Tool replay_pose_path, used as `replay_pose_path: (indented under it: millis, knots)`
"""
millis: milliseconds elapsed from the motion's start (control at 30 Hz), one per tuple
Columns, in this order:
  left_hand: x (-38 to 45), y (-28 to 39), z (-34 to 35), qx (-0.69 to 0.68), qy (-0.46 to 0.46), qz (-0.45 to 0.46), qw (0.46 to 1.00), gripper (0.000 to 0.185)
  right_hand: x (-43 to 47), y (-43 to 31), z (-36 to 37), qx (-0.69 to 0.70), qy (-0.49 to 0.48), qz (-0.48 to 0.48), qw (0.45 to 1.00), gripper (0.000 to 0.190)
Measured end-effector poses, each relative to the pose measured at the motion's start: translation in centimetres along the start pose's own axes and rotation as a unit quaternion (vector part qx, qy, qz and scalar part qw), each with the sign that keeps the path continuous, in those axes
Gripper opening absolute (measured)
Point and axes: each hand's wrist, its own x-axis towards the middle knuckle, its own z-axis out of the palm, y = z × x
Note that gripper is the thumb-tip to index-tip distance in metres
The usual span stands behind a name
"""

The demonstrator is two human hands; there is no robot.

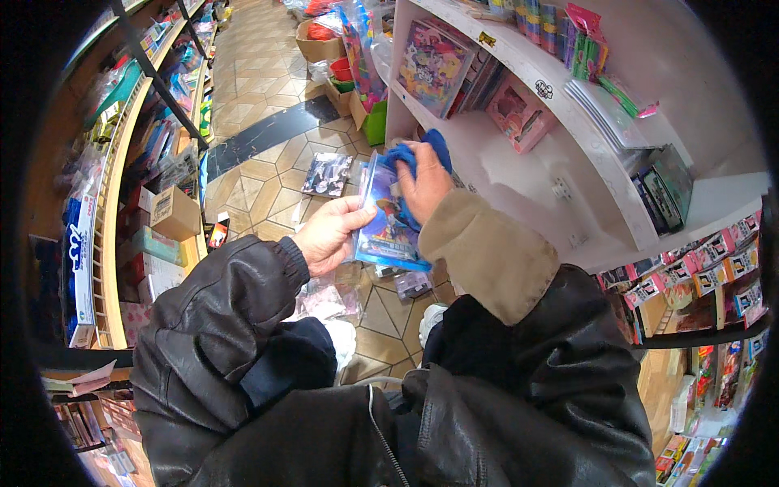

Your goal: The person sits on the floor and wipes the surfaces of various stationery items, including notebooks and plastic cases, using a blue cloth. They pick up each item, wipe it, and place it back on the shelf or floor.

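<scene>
A blue box with a clear plastic front and cartoon pictures (384, 234) is held upright in front of me. My left hand (335, 231) grips its left edge, thumb on the front. In my right hand (424, 182) is a bunched blue cloth (439, 149), pressed against the upper right part of the box. The brown cuff of my right sleeve is folded back. Beyond the box, a dark picture packet (327, 174) lies on the tiled floor. The fingers under the cloth and behind the box are hidden.
A white shelf unit (584, 119) on the right holds boxed picture sets, a pink box (520, 115) and packets. Crowded wooden shelves (125, 152) line the left. Cardboard boxes (316, 44) and a green bin (375, 123) stand ahead. Clear plastic packets (325, 301) lie near my shoes.
</scene>
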Motion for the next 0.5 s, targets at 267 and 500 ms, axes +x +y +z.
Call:
replay_pose_path:
  millis: [267,500]
  knots:
    - [0.7,1.7,-2.3,0.023,0.107,0.151,0.983,0.031,0.5,6.9,-3.1,0.073,-0.067,0.278,0.956,0.038]
    - [0.9,1.4,-2.8,0.096,0.074,0.198,0.973,0.053,-0.7,2.2,-4.4,0.588,-0.333,0.369,0.638,0.050]
